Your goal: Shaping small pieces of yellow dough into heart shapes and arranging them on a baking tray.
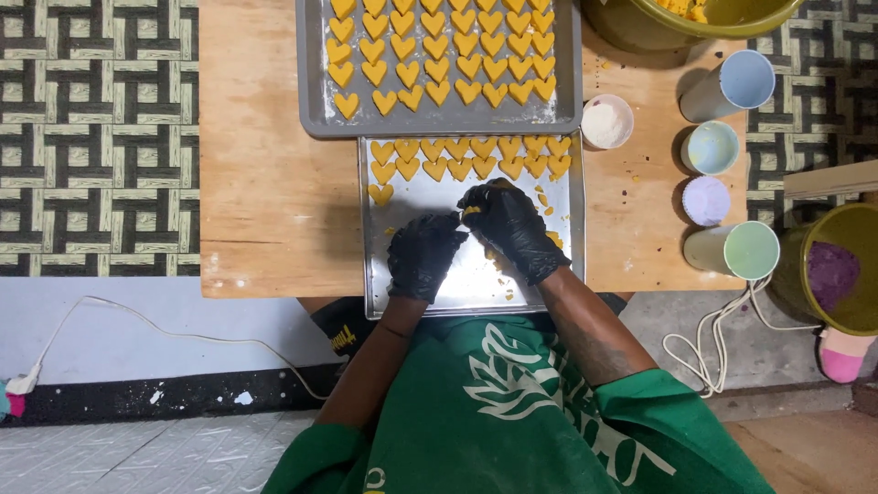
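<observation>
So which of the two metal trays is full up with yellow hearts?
The far grey metal tray, beyond the gloved hands: yellow dough hearts cover it in rows. The near shiny metal tray has only two rows and one extra heart.

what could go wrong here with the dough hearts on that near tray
The near tray seems to overhang the table edge, so leaning on it might tip it. Both gloved hands, left hand and right hand, work close to the placed hearts and could dent them.

Orange hearts on silver and grey

Black gloves [425, 252], green shirt [512, 412], orange dough hearts [430, 55]; upper left, a black-and-cream woven-pattern mat [96, 137].
</observation>
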